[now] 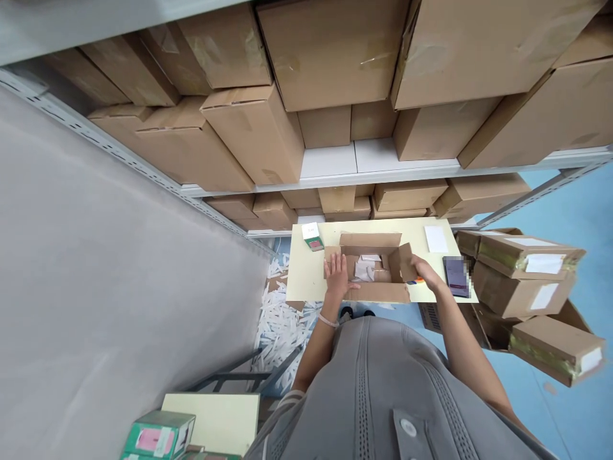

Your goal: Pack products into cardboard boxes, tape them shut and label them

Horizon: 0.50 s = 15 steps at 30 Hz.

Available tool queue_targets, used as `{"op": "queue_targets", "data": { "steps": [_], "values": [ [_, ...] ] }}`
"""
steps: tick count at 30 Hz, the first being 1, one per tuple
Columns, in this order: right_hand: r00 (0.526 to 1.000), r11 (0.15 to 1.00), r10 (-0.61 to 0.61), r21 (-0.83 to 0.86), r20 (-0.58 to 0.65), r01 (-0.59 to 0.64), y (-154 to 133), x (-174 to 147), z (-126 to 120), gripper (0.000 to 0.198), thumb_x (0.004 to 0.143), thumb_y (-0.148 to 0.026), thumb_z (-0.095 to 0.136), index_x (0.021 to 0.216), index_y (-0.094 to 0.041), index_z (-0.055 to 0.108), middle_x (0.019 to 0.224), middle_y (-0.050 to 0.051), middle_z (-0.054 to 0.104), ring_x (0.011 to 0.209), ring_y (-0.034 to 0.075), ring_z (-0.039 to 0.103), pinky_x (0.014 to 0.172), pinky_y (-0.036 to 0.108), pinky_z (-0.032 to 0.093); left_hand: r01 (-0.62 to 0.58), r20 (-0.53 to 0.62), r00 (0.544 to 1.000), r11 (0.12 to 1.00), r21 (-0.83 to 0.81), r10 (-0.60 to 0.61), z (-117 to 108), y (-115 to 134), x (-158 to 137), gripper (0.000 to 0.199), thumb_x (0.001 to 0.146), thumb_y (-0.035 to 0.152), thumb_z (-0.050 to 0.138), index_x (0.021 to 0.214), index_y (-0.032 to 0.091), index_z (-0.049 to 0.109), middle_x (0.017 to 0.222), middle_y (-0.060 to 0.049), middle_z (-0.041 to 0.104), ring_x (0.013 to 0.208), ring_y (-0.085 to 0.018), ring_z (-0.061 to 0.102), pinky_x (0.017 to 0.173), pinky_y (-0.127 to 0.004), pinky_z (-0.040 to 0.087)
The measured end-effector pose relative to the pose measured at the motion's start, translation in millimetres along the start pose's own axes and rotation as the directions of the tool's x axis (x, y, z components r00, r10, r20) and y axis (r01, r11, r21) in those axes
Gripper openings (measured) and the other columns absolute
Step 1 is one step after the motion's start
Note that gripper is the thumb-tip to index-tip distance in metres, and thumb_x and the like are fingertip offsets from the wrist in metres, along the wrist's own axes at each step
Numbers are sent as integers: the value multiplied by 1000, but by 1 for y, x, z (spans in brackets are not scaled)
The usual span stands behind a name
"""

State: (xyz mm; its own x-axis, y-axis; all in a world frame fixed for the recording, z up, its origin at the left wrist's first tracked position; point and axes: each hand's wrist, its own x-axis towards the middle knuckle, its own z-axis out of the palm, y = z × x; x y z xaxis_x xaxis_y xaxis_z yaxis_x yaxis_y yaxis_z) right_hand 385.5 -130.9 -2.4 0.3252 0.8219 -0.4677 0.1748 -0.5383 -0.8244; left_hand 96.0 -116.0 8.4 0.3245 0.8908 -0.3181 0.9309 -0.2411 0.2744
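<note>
An open cardboard box (373,292) sits on the pale yellow table, its flaps folded outward. White paper pieces (365,269) lie inside it. My left hand (337,276) rests on the left flap with its fingers stretched out. On the other side, my right hand (427,272) is closed on the right flap, thumb and fingers pinching its edge. Something small and orange and blue (417,280) shows beside that hand, partly covered. To the right lies a dark tablet or phone (456,276), below a white sheet (435,239).
A white and green carton (313,236) stands on the table's (302,281) left. Shelves (330,165) of cardboard boxes rise behind it. Several taped boxes (541,287) are piled at right. Paper strips (278,322) litter the left floor; green cartons (158,436) stand lower left.
</note>
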Motion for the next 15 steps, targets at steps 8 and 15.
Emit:
{"op": "queue_targets", "data": {
  "steps": [8,15],
  "values": [
    [931,998,28,-44,-365,-47,37,2,6,53,78,-35,61,122,-6,58,117,21,65,106,30,64,95,43,48,28,54,998,998,63,-31,6,-1,6,111,79,68,60,159,13,7,165,-20,5,153,-35,0,121,-62,-2],
    [745,492,-665,-780,-49,388,33,-23,34,67,90,-18,39,155,-14,25,159,17,32,146,31,29,117,54,27,57,103,992,992,113,-69,9,-2,10,113,80,69,57,159,12,0,165,-16,-2,153,-32,-5,121,-60,-4]
  ]
}}
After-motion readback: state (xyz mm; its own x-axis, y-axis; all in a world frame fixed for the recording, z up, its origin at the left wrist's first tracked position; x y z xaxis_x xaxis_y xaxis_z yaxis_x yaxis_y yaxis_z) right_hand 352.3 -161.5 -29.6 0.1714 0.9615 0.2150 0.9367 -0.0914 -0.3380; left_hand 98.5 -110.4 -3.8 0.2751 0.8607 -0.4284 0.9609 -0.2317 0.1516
